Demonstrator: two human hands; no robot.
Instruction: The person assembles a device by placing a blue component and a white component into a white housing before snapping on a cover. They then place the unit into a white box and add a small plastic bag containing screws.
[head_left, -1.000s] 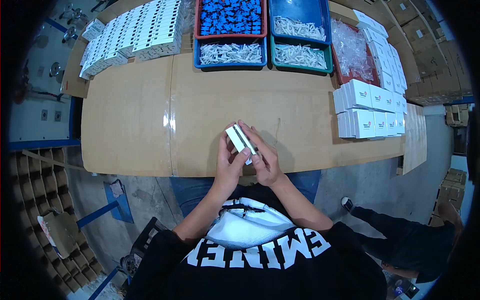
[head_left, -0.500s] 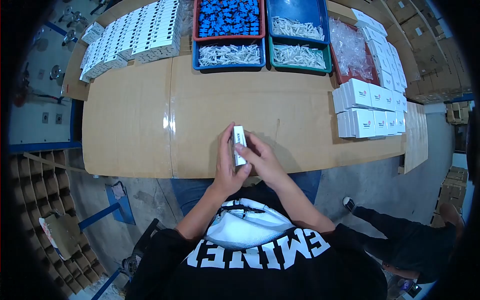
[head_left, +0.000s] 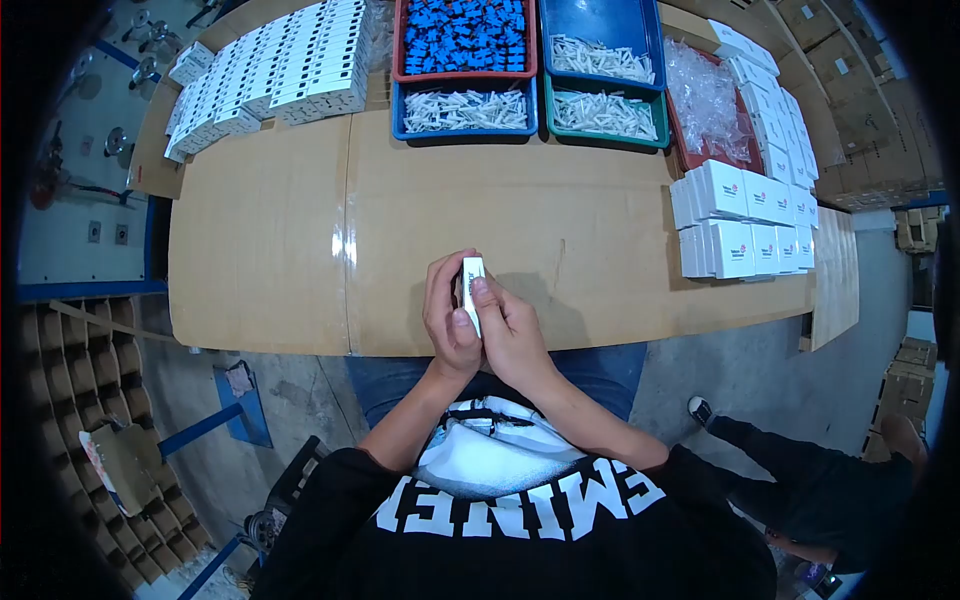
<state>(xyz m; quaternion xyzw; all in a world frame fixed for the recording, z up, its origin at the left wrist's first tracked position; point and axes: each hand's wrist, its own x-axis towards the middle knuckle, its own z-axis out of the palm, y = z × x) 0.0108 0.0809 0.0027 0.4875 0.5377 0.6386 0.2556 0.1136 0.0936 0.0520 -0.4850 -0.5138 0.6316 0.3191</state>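
Near the front edge of the cardboard-covered table (head_left: 260, 240), a small white box (head_left: 473, 290) stands on its narrow side between my two hands. My left hand (head_left: 448, 315) wraps its left side, the thumb bent near the lower end. From the right, my right hand (head_left: 508, 325) closes on it, with its thumb on the upper face. Dark print shows on that face, partly covered by the thumb.
Stacked white boxes (head_left: 315, 65) fill the back left. Behind are a red tray (head_left: 465, 75) of blue pieces and blue and green trays (head_left: 605, 142) of white sticks. White boxes (head_left: 735, 248) and a bag-filled tray (head_left: 705, 160) stand right. Another person (head_left: 800, 490) is lower right.
Both hands have drawn closer around the white box and shifted slightly left. My right hand's fingers are now more tucked in. The whole view has shifted a little.
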